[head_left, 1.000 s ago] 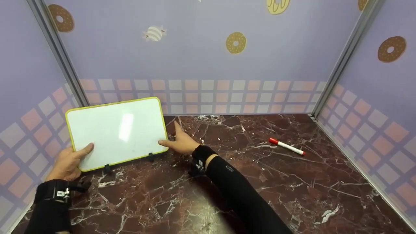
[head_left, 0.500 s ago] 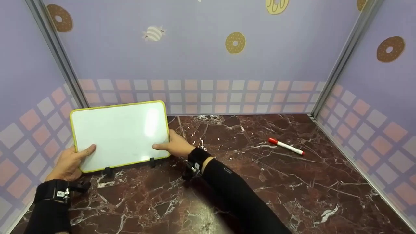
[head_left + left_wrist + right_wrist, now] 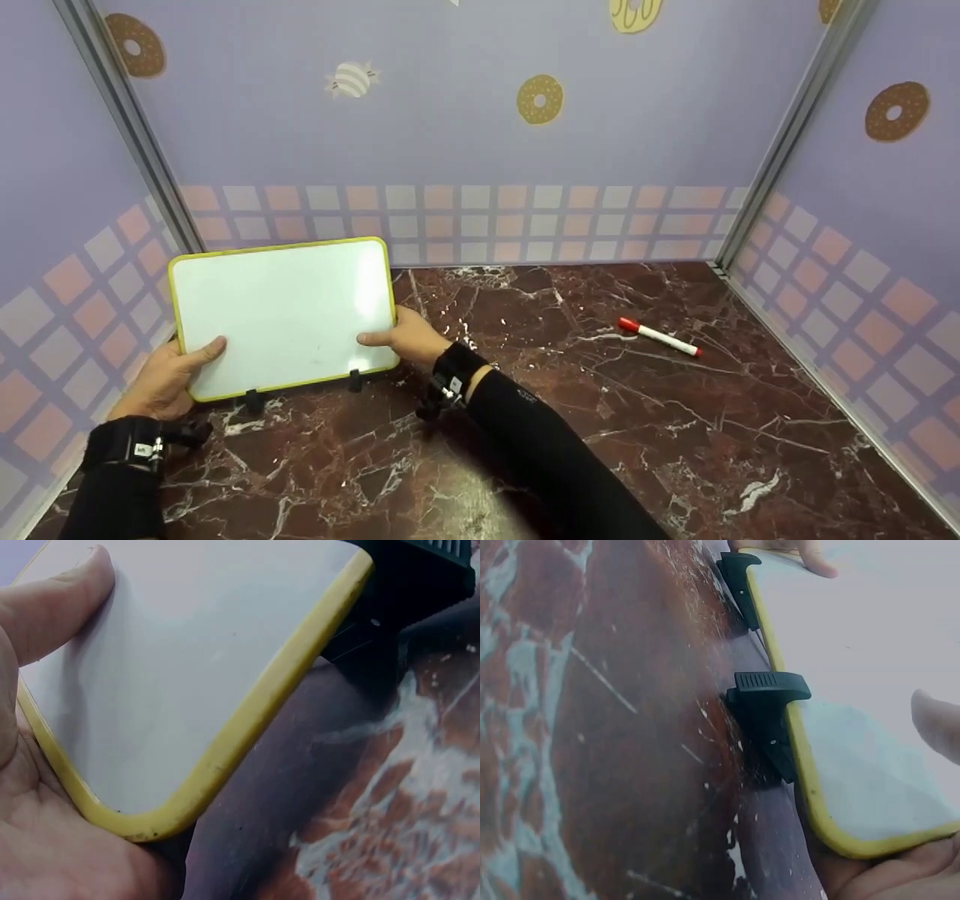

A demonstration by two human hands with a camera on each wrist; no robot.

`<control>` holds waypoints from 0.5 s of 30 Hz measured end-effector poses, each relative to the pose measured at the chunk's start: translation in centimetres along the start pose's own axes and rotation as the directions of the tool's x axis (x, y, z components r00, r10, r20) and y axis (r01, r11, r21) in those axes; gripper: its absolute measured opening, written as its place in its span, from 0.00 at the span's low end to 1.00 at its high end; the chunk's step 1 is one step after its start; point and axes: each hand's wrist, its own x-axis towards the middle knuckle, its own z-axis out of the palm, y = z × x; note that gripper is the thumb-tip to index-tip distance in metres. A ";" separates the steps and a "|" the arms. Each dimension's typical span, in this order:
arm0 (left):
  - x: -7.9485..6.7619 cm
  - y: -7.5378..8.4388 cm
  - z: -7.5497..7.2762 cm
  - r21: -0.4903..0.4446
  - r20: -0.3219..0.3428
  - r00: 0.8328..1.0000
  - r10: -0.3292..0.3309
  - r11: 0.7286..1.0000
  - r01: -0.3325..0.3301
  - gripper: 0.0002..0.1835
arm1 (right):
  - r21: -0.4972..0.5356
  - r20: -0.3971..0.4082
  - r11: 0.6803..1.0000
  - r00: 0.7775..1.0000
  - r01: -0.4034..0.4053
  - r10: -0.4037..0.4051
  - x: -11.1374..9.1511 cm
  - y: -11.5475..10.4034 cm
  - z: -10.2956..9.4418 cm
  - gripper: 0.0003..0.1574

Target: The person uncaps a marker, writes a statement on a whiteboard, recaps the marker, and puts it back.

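Observation:
A small whiteboard [image 3: 285, 315] with a yellow frame leans back at the left of the table in the head view. My left hand [image 3: 166, 376] grips its lower left side, thumb on the white face and palm behind the edge. On the opposite side my right hand [image 3: 409, 337] holds the board the same way, its thumb on the face and its fingers behind. Along the lower edge two black clips [image 3: 769, 720] hook over the yellow frame, close to the tabletop. In the left wrist view the board's yellow corner [image 3: 142, 825] lies over my palm.
To the right lies a red-capped white marker [image 3: 660, 337] on the dark red marbled table [image 3: 675, 420]. White crumbs scatter the tabletop beside my right hand. Purple patterned walls [image 3: 465, 135] enclose the back and both sides.
My right hand has moved from the board's edge to a grip on its right side, fingers now behind it. The board has shifted slightly right and down in the head view.

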 end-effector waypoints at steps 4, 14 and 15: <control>0.1 -0.1 0.4 -0.002 0.011 1.000 0.004 1.000 -0.004 0.11 | 0.037 -0.032 0.999 0.999 -0.008 0.010 -0.1 0.2 -0.2 0.21; 0.6 -0.4 1.4 0.073 0.043 0.999 0.012 0.997 -0.015 0.10 | 0.150 -0.053 0.988 0.997 -0.047 0.056 -0.6 0.8 -1.0 0.21; 0.7 -0.4 1.6 0.077 0.046 0.999 0.012 0.997 -0.016 0.10 | 0.159 -0.052 0.986 0.997 -0.049 0.057 -0.7 0.8 -1.1 0.21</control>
